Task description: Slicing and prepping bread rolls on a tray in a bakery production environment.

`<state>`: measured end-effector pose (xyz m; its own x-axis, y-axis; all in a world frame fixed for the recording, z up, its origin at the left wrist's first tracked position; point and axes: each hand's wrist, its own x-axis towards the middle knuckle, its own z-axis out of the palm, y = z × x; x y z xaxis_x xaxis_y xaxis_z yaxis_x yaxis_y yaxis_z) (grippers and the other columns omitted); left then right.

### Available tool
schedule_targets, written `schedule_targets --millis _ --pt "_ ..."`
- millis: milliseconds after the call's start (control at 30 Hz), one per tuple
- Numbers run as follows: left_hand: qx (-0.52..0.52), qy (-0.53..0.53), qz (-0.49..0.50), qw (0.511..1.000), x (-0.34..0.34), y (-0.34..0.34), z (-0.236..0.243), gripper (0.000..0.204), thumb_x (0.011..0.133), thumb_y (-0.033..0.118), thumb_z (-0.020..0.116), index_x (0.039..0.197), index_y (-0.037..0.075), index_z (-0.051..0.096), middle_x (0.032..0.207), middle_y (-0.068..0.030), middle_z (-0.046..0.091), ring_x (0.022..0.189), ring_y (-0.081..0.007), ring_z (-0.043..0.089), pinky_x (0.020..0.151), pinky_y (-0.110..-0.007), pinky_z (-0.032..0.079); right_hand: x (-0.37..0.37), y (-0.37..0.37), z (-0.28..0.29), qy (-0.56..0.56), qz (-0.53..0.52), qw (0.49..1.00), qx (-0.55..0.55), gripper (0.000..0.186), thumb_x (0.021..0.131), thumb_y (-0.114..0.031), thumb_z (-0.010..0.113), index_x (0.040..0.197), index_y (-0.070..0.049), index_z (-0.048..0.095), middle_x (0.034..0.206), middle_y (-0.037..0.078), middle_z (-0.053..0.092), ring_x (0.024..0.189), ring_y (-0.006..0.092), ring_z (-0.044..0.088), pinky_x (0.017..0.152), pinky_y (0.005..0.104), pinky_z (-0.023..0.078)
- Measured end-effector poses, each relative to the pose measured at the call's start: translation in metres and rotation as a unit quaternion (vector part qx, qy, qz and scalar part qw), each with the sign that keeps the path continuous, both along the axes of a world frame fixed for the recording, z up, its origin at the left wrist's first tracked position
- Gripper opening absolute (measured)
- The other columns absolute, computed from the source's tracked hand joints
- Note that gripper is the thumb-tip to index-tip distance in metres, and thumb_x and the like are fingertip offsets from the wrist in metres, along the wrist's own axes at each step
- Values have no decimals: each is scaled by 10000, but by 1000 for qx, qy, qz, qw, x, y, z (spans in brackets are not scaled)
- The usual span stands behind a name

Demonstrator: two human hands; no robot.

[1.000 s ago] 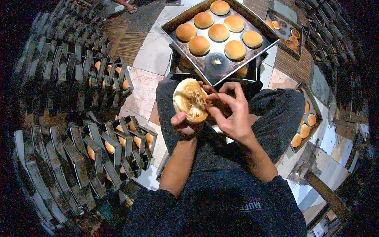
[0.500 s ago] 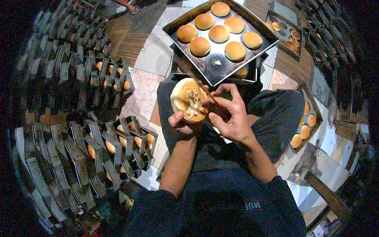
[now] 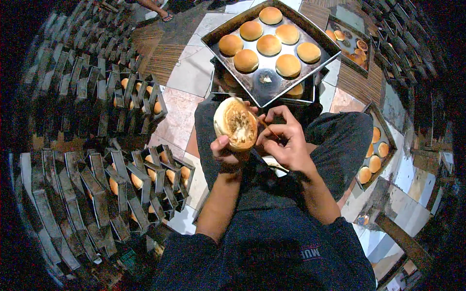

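Note:
My left hand holds a round bun above my lap, fingers wrapped behind it and thumb on its near edge. Its underside faces me, browned, with a rough torn pale patch in the middle. Close to its right side, the fingers of my right hand are bent in a pinch around a thin brown thing, too small to name. Ahead of my hands a square metal tray carries several golden buns. One dark spot near its closest corner has a pale crumb on it.
The tray rests on another tray with buns inside. To the left stand tall stacks of bun-filled trays. More trays lie at the right and far right. A person's foot shows at the far left.
The bun has turned slightly in my left hand, its underside now facing me more fully. My right fingers have drawn a little closer together beside it.

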<state>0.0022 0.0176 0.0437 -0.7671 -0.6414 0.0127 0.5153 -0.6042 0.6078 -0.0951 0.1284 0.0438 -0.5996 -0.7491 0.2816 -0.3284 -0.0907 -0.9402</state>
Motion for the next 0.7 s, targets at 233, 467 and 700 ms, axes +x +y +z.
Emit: schedule_targets --millis 233,467,700 --pt "-1 -12 -10 1000 -2 0 -2 831 637 364 556 1316 -64 339 1269 -216 448 1177 -340 476 1025 -471 386 3 -4 5 -41 -17 999 1 229 652 -104 735 876 -65 705 908 91 490 871 209 545 776 298 458" --pt "-30 -18 12 999 -7 -1 -2 785 649 359 548 1289 -62 374 1224 -216 488 1132 -326 511 983 -487 416 -4 3 -3 -126 42 991 -24 243 719 -136 747 934 -38 689 950 82 494 886 193 544 788 292 454" --pt "17 -19 55 998 -7 -9 -13 667 765 400 417 1281 -23 401 1221 -193 503 1087 -327 537 948 -528 430 -8 11 -7 -135 76 988 -6 175 734 -136 752 859 -26 701 987 89 553 872 176 545 814 304 436"
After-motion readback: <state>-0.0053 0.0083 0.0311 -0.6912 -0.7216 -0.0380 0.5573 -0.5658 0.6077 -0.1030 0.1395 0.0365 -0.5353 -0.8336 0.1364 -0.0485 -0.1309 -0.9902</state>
